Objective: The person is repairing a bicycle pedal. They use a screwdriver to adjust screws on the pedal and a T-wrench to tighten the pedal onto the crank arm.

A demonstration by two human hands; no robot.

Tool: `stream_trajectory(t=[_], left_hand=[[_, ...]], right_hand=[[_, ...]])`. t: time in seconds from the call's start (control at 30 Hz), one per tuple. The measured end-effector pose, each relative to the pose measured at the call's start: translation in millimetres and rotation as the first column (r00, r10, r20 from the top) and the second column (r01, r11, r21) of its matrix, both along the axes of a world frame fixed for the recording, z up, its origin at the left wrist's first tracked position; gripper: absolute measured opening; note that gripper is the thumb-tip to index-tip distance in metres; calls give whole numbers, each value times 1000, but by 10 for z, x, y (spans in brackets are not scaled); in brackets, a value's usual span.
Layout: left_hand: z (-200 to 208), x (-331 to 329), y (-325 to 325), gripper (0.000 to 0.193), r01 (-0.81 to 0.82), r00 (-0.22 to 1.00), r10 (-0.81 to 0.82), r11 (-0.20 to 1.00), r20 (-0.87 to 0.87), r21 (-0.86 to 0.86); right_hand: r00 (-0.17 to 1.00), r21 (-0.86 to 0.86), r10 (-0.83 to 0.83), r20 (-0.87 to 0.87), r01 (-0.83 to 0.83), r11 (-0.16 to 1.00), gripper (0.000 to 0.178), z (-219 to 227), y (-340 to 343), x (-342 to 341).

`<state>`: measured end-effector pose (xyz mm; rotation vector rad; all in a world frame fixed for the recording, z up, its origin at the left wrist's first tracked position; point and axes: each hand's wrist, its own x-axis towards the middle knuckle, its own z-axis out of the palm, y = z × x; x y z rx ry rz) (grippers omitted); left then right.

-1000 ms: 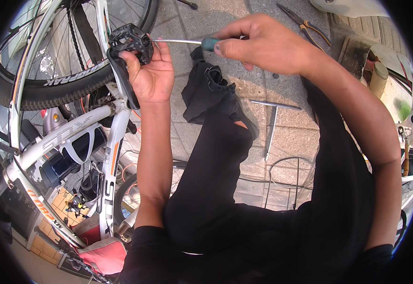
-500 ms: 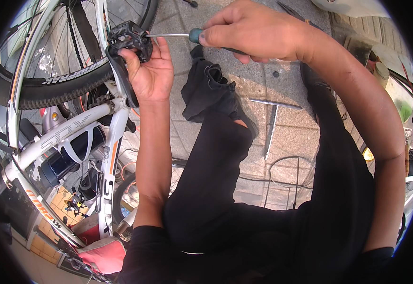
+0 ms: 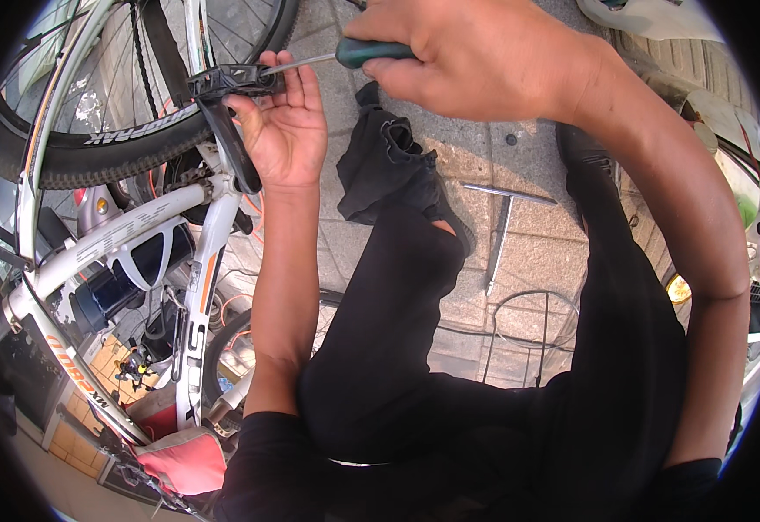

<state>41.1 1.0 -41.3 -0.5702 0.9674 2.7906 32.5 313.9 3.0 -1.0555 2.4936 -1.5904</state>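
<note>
A black bicycle pedal sits on the end of a dark crank arm. My left hand cups its outer end, thumb below and fingers behind, loosely closed on it. In my right hand is a screwdriver with a dark green handle. Its thin metal shaft runs left to the pedal's outer end; the tip is partly hidden by my left fingers. The pedal belongs to a white bicycle at the left, whose wheel and black tyre are at the upper left.
A metal T-shaped tool lies on the paving between my legs. A thin wire-like frame lies nearer me. My shoe stands at the right. Black cloth hangs by my left leg. A red-pink bag is at the lower left.
The pedal has turned from showing its broad face to nearly edge-on. My right hand with the screwdriver has shifted slightly left and appears larger, and the shaft now slants down toward the pedal.
</note>
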Motion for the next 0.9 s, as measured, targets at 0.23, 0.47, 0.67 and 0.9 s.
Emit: stream_trajectory(t=[0.23,0.47,0.67,0.9], left_hand=[[116,92,57,107,15,1000,-16,999,22,32],[440,-6,96,107,15,997,-24,994,-78,-112],[444,-75,131,75,-23,998,16,995,-67,-97],[367,-79,130,45,-85,996,86,996,32,-36]], right_hand=[[980,155,-21,-196,52,987,15,67,-26,73],[892,222,19,-451,92,971,17,108,-50,134],[815,297,16,-579,193,935,20,141,-62,184],[808,176,-187,-559,336,925,39,-281,57,359]])
